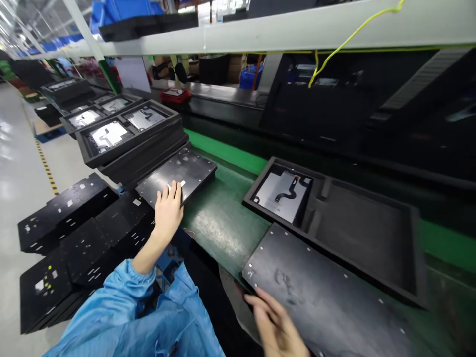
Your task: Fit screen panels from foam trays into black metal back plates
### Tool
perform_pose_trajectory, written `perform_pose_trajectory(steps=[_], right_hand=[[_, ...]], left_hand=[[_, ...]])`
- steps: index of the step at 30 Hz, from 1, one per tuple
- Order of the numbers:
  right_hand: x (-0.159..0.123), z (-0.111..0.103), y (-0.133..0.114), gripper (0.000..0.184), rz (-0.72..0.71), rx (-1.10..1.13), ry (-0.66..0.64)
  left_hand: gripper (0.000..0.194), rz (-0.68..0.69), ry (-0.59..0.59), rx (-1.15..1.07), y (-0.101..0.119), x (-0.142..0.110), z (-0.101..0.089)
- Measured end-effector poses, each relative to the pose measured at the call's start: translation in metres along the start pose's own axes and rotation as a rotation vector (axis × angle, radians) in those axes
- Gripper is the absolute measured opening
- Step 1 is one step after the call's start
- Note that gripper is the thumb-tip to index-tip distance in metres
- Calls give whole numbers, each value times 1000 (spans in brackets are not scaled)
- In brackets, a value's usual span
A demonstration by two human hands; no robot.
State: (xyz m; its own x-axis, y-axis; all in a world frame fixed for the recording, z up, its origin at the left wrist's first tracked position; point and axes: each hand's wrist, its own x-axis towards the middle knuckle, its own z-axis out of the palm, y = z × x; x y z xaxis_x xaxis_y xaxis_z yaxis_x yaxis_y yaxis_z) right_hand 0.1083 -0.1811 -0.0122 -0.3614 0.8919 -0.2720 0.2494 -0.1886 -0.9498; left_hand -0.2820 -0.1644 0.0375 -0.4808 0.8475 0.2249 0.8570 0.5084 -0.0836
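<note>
My left hand (170,210) lies with fingers stretched out on top of a dark flat plate with screw heads (186,166), at the left end of the green bench. A small white piece (182,183) shows by its fingertips; whether the hand touches it I cannot tell. My right hand (275,325), slightly blurred, is at the near left edge of a second dark plate (316,292), with its fingers loosely bent and apart. Behind that plate sits a black foam tray (418,248). Its left compartment holds a silver screen panel (280,193) with a black ribbon cable (288,191); the right compartment holds nothing.
Stacked black trays (130,153) with silver panels stand at the back left. Several dark blocks with white labels (85,243) are stacked at lower left. A white beam (260,29) crosses overhead, with a yellow cord (345,42) hanging from it.
</note>
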Motion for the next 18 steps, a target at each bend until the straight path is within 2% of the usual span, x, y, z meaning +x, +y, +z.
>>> perform_pose_trajectory(steps=[1, 4, 6, 8, 10, 12, 15, 18], right_hand=[[6, 30, -4, 40, 41, 133, -21], [41, 114, -23, 61, 85, 409, -204], [69, 156, -37, 69, 138, 571, -247], [90, 184, -49, 66, 193, 751, -242], [100, 198, -57, 60, 240, 897, -196], [97, 200, -59, 58, 271, 963, -144], [72, 184, -51, 56, 277, 956, -106], [36, 160, -35, 59, 195, 893, -3]], left_hand=[[76, 20, 9, -7, 3, -9, -1], [84, 70, 37, -32, 6, -42, -8], [89, 99, 54, -40, 7, -68, -11], [95, 134, 65, -35, 8, -96, -11], [98, 172, 85, -38, 10, -122, -7], [97, 196, 132, -73, 12, -144, 0], [90, 251, 271, -195, 15, -167, 9], [84, 361, 368, -380, 20, -174, 14]])
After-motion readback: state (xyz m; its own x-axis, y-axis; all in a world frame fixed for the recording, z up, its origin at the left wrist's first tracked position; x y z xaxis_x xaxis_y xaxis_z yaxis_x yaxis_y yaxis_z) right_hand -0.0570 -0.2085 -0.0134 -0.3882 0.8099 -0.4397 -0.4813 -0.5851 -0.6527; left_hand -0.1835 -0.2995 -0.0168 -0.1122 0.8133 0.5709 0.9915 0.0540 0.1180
